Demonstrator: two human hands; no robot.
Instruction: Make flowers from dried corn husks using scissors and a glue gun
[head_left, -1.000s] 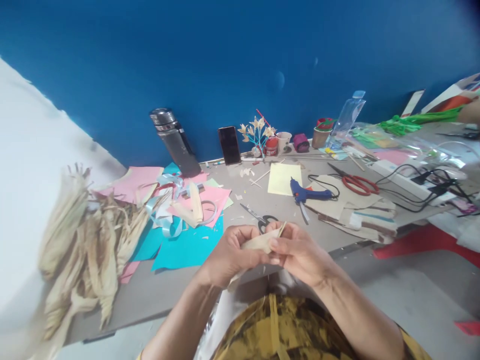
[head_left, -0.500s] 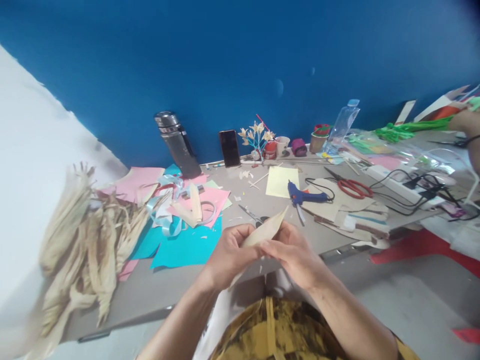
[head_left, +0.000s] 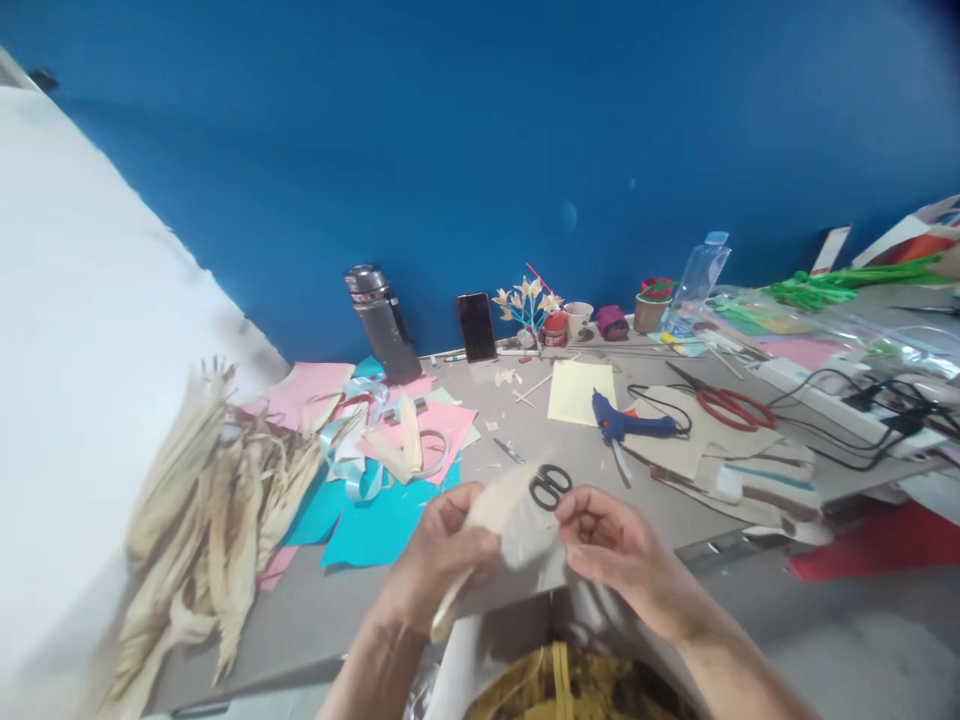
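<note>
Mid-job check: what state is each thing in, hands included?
Left hand: closed on pale husk
Pale husk: held, blurred
Right hand: half-curled, apart from pale husk
Black-handled scissors: lying down, partly hidden
Red-handled scissors: lying, blades look shut
Glue gun: lying on its side
Phone: upright, screen dark
Flask: lid on
Plastic bottle: capped

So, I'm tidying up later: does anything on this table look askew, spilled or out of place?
Nothing looks spilled. Pale scraps lie strewn like litter in front of the phone, and black cables tangle across the white power strip. The dark flask seems to lean left, though that may be lens distortion.
</note>
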